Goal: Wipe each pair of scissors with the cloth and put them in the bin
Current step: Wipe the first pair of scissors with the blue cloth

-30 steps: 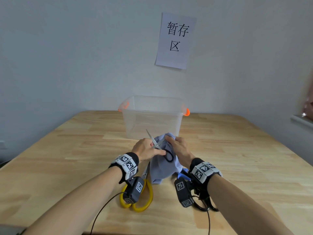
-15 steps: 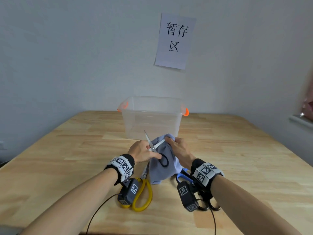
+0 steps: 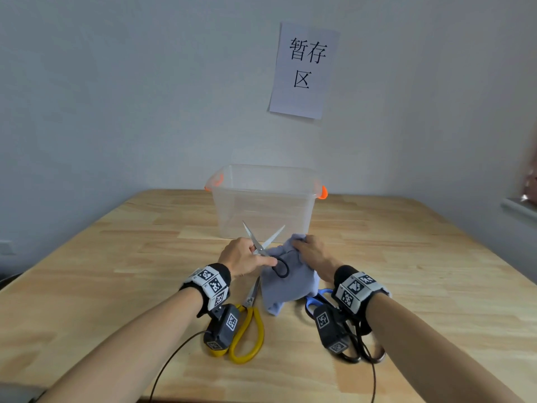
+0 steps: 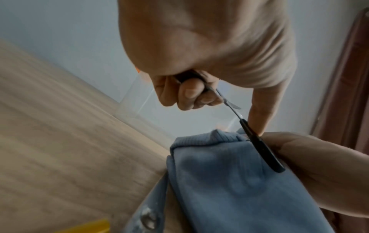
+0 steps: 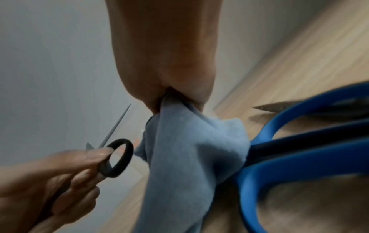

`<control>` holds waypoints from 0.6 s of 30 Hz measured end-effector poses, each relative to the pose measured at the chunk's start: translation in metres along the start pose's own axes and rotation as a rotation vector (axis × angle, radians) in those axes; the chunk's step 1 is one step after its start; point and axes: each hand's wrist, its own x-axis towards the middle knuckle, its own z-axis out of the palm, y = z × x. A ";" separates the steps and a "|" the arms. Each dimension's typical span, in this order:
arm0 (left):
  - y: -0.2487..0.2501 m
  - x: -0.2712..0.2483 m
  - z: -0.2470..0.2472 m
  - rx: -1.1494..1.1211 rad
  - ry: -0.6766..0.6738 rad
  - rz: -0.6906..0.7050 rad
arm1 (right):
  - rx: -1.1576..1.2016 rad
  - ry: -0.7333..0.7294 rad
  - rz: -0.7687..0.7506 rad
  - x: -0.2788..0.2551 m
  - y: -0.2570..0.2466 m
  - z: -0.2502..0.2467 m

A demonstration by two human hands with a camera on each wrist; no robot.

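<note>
My left hand point(image 3: 247, 255) grips a small pair of black-handled scissors point(image 3: 263, 242) by one handle, their blades spread open in a V pointing away from me. The other handle ring point(image 3: 281, 267) lies against the blue cloth point(image 3: 286, 279). My right hand point(image 3: 312, 251) pinches the top of that cloth, which hangs down to the table. In the left wrist view the curled fingers point(image 4: 189, 93) wrap the scissors point(image 4: 257, 141) beside the cloth point(image 4: 229, 181). In the right wrist view the cloth point(image 5: 189, 149) hangs from my pinch, with the black ring point(image 5: 117, 157) to its left.
A clear plastic bin point(image 3: 263, 202) with orange clips stands just behind the hands on the wooden table point(image 3: 421, 271). Yellow-handled scissors point(image 3: 247, 333) lie under my left wrist, blue-handled scissors point(image 3: 316, 301) and a dark pair point(image 3: 363, 350) under my right. A paper sign point(image 3: 303, 71) hangs on the wall.
The scissor blades have spread from nearly closed to a wide V. My left hand shifted left with them, while the right hand slid off the blade, still holding the cloth.
</note>
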 end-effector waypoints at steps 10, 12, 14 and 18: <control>0.004 -0.001 0.005 0.040 -0.037 0.031 | 0.436 -0.340 0.117 -0.012 -0.017 0.002; 0.006 -0.002 0.005 0.036 -0.032 0.028 | 0.495 -0.307 0.134 -0.010 -0.017 0.002; 0.008 -0.002 0.005 0.029 -0.027 0.018 | 0.485 -0.299 0.119 -0.008 -0.014 0.003; 0.011 0.000 0.003 0.022 -0.022 0.015 | 0.455 -0.334 0.074 -0.008 -0.005 0.003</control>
